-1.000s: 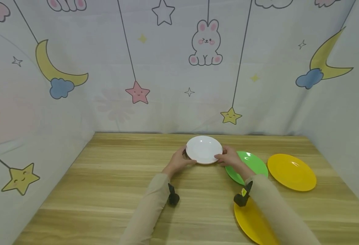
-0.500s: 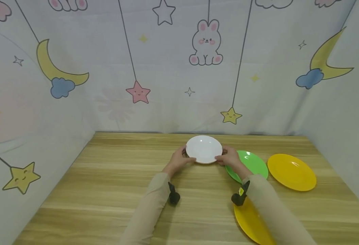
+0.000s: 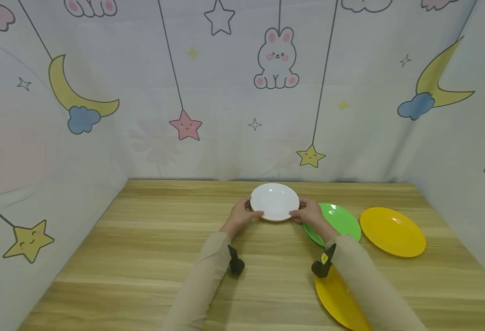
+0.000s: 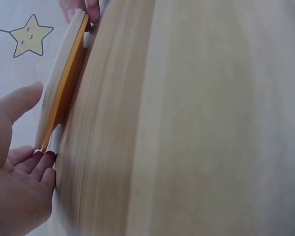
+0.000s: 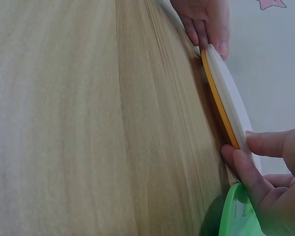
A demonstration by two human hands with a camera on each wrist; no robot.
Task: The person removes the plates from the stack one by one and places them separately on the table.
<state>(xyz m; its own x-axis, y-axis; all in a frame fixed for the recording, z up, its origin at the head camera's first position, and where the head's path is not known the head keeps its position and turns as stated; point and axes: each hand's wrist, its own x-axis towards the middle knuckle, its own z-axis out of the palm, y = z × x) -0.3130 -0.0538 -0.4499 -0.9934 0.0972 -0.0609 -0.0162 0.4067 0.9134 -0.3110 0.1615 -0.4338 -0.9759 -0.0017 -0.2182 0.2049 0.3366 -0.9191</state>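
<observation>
Five plates in all: one white, one green, two yellow and one orange. The white plate (image 3: 274, 202) is held near the far edge of a wood-grain table (image 3: 164, 239); whether it touches the wood I cannot tell. The orange plate (image 4: 64, 101), only its rim and underside visible in the wrist views, lies directly beneath the white plate.

Two hands hold it. At the white plate's left edge, the left hand (image 3: 240, 215) has its fingers under the rim and its thumb over the top. At its right edge, the right hand (image 3: 310, 214) pinches the rim between thumb and fingers.

Just right of the white plate is the green plate (image 3: 343, 223), partly behind the right forearm. Farther right is one yellow plate (image 3: 392, 232); the other yellow plate (image 3: 336, 299) lies nearer the person, partly covered by the right sleeve (image 3: 370, 285).

Compared with a second ago, the white plate and its grip look practically unchanged; the two black wrist cameras (image 3: 236, 266) sit slightly closer together.
</observation>
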